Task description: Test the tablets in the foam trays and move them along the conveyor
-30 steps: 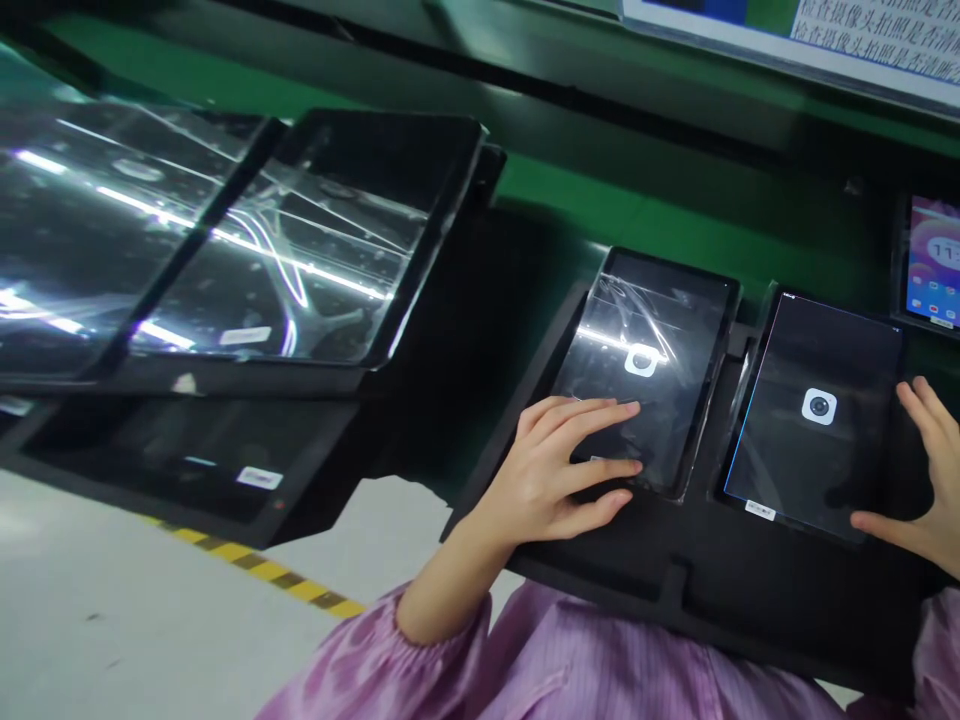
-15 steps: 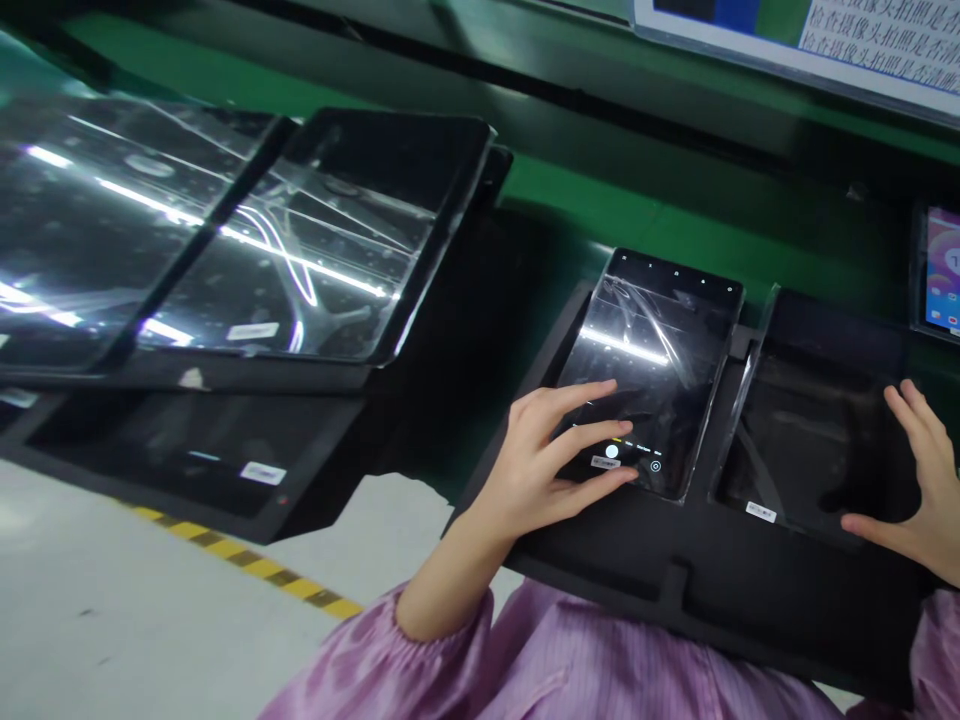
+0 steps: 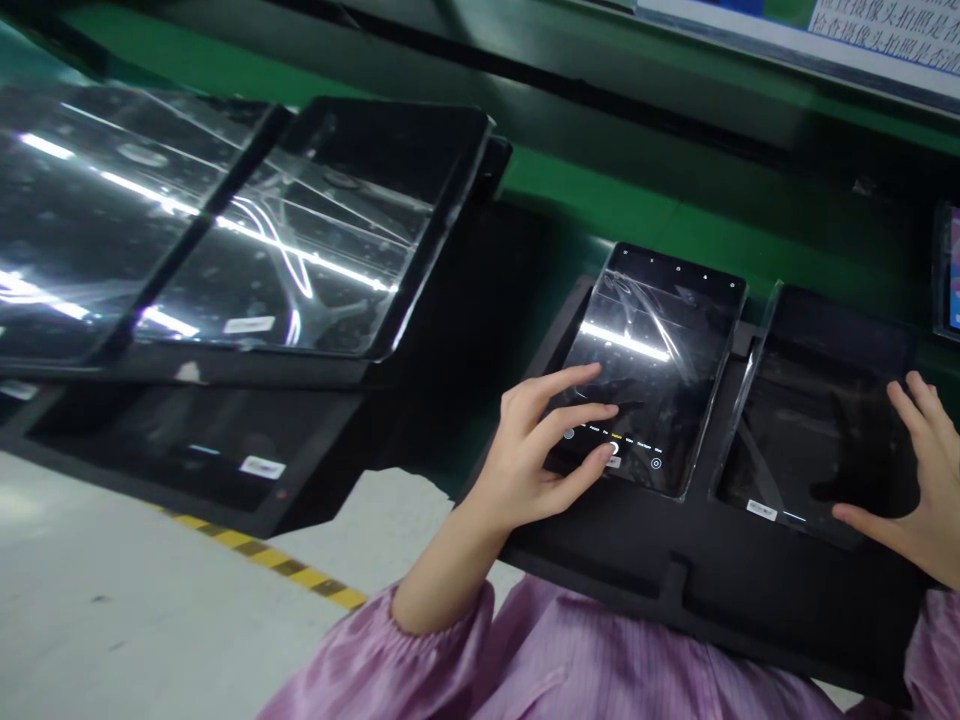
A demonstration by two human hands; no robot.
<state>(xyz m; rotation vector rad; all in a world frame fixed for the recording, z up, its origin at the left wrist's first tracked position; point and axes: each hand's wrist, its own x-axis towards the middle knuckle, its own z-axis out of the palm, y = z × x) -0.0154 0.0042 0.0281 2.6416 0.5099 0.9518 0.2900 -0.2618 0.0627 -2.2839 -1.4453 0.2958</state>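
"Since time's short, setting first?"

"Green surface [image 3: 581, 195] beyond the left hand [image 3: 536, 445] and right hand [image 3: 926, 475], printed sheet [image 3: 892, 45] past the right one. Under both: black tray [image 3: 739, 575]. Left of the left hand, stacked film-covered devices [image 3: 300, 250], then pale floor [image 3: 165, 620] with yellow-black tape [image 3: 266, 556]."

"Hand states?"

"Left: fingers spread, grasping nothing, thumb tip at the shutter button [image 3: 615, 449]; can't tell if it's pressing. Right: also spread, nothing gripped, by the second tablet's [image 3: 817, 410] right edge; contact unclear."

"Where do the tablets point?"

"First tablet [image 3: 660, 375] lies in the tray, partly under the left hand's fingers, reaching out past them. Long axis runs away from the person, far end leaning right. Camera controls at the near end, icon row at the far end. Second one's just beside it, left of the right hand, roughly parallel."

"Looks?"

"First: black camera screen, yellow mode word, creased clear film, white glare strip. Second: dark screen, white label [image 3: 761, 511], short white line near it."
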